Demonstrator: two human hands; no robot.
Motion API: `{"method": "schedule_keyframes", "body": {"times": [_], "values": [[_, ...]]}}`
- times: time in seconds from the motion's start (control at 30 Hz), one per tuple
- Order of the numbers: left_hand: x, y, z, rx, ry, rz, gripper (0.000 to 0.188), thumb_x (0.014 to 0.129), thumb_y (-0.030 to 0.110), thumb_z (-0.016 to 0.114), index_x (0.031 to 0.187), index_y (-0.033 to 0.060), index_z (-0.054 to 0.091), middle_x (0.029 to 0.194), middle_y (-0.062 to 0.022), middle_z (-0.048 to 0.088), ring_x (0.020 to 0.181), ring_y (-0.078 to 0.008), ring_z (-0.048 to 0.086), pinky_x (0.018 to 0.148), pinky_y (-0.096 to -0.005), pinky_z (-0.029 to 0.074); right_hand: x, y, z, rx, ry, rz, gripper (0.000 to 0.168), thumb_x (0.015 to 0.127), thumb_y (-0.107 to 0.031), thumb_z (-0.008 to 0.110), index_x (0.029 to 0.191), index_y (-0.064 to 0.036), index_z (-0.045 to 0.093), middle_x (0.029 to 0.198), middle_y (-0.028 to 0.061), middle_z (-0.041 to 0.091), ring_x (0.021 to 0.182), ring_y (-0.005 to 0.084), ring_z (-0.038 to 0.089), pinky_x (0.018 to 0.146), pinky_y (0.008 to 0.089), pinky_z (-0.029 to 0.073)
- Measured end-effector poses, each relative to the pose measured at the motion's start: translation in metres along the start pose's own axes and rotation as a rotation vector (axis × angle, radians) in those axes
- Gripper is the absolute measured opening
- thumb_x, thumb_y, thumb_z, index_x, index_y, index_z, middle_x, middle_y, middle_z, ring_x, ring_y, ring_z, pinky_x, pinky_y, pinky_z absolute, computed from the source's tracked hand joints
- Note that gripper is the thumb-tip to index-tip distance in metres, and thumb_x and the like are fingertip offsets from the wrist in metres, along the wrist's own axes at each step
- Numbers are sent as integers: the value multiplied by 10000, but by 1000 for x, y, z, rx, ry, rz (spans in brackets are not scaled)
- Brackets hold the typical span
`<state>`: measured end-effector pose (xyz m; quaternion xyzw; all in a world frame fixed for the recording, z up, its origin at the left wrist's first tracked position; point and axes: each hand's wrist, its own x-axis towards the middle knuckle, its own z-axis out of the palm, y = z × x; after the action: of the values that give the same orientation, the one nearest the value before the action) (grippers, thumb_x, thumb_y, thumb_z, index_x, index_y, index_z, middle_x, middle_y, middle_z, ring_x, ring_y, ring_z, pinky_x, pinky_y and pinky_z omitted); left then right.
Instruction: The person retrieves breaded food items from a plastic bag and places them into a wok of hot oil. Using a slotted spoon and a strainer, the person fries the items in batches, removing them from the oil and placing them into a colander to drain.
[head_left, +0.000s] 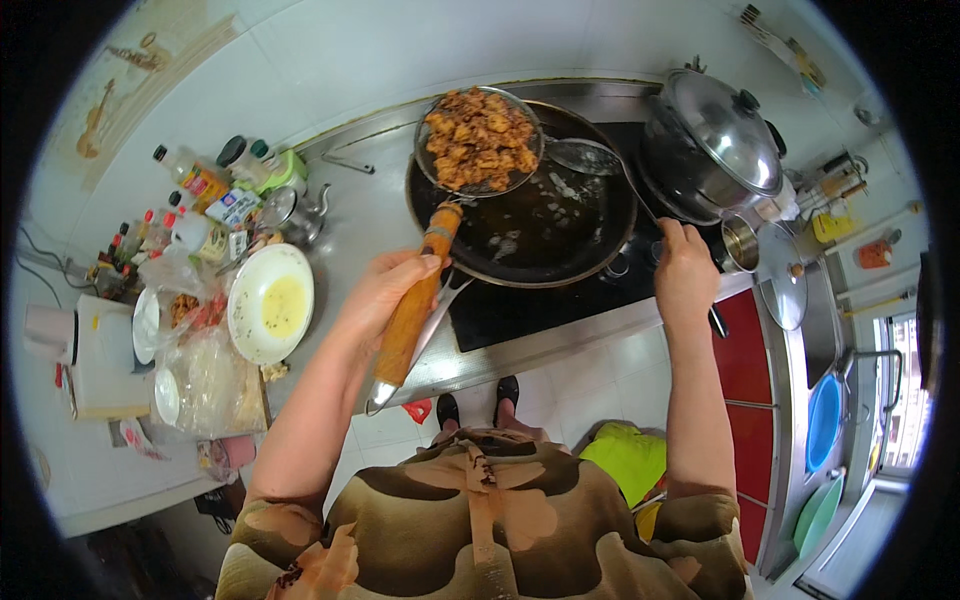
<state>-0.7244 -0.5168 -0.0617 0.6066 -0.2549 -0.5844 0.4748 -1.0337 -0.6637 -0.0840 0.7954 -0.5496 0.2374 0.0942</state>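
My left hand (391, 289) grips the wooden handle (417, 300) of a wire-mesh strainer (537, 124). Browned fried pieces (480, 139) are heaped in its basket, which hangs over the back left of a large dark wok (487, 259). Dark oil (517, 217) with pale foam patches covers the wok's bottom. My right hand (685, 266) is closed around the handle of a metal skimmer or ladle (585, 156). That tool's head is over the right back part of the wok, close beside the strainer. The wok's own handle passes partly hidden beneath the wooden one.
A lidded steel pot (709, 150) stands right of the wok on the black cooktop (510, 319). Left are a white bowl with yellow liquid (241, 300), a metal oil pot (289, 210), and several bottles (195, 180). A small metal pot (741, 244) and glass lid (782, 277) are at right.
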Motion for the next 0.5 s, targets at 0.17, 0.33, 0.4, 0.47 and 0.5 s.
{"method": "schedule_keyframes", "body": {"times": [0.17,0.33,0.4,0.47,0.5], "values": [[-1,3,5,-7,-29,-5,365,816,318,670,993,0,632,702,-43,572,587,-120,557,521,-252,446,2,13,4,-85,-20,19,251,836,-30,517,1048,-120,616,877,95,596,842,299,612,663,417,498],[-4,1,-5,-11,-28,11,358,822,317,668,996,6,634,699,-41,569,580,-119,551,515,-252,441,1,3,0,-33,44,-44,270,828,-21,517,1056,-130,612,872,88,590,840,300,605,660,432,495],[-1,2,2,-7,-43,4,358,817,309,672,994,0,634,705,-39,566,577,-119,549,513,-253,440,-3,12,0,-71,5,1,278,824,-15,526,1064,-130,605,880,86,587,852,304,602,664,434,493],[-6,3,-1,-37,-43,-5,357,812,303,676,990,-3,635,710,-36,565,573,-118,549,512,-252,441,-4,15,0,-79,-23,6,280,822,-16,534,1068,-130,603,888,84,587,859,304,601,664,433,492],[-8,4,-2,-48,-44,-10,356,810,300,678,988,-5,635,713,-35,565,571,-117,549,511,-252,441,-3,6,-5,-70,-18,1,279,822,-18,537,1069,-130,603,891,83,587,862,303,601,666,432,491]]}}
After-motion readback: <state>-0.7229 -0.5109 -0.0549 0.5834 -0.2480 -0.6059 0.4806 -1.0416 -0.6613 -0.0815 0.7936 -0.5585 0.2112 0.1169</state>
